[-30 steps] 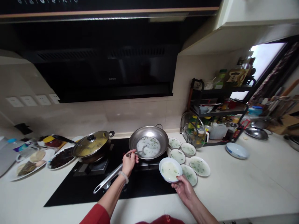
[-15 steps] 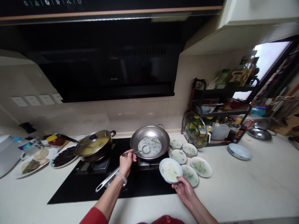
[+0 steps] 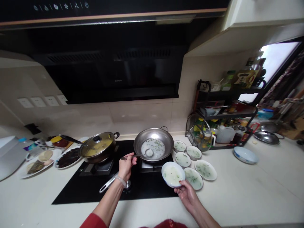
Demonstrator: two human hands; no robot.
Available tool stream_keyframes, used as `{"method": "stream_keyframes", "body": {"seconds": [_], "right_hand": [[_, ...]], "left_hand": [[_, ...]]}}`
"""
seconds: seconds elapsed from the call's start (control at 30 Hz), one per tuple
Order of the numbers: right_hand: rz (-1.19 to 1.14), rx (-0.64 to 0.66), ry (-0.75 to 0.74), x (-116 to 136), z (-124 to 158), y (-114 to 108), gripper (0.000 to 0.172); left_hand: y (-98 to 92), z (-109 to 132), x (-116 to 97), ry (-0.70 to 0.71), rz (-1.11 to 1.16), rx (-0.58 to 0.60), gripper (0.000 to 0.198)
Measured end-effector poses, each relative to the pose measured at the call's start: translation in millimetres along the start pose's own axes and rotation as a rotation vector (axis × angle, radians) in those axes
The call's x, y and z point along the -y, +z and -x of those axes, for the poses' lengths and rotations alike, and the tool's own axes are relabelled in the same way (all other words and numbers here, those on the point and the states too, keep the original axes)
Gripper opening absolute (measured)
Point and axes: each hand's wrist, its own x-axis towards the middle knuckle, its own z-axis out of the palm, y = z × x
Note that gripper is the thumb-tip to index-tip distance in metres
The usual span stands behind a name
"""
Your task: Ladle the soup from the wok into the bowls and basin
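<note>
Soup [image 3: 156, 145] lies in the wok [image 3: 147, 134], left hand [image 3: 126, 165] closed round a ladle [image 3: 148, 153], right hand [image 3: 186, 193] gripping a soup-filled bowl [image 3: 166, 180].

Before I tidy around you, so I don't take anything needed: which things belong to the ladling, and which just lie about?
In the job:
ladle in the left hand
pale bowl in the right hand
wok of soup
five filled bowls

Apparently just lying about:
lidded pan
plate of dark food
black rack
</note>
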Motion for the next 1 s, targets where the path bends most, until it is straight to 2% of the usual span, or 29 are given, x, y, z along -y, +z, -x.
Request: {"method": "stream_keyframes", "body": {"seconds": [0.4,1.0], "right_hand": [[0.015,0.000,0.007,-0.5,2.8,2.4,0.024],[0.021,0.017,0.010,-0.1,-2.9,2.5,0.025]], "left_hand": [[-2.0,1.3,-4.3,-0.050,0.066,-0.022,0.015],[-2.2,11.6,-21.1,-0.054,0.051,0.014,0.016]]}}
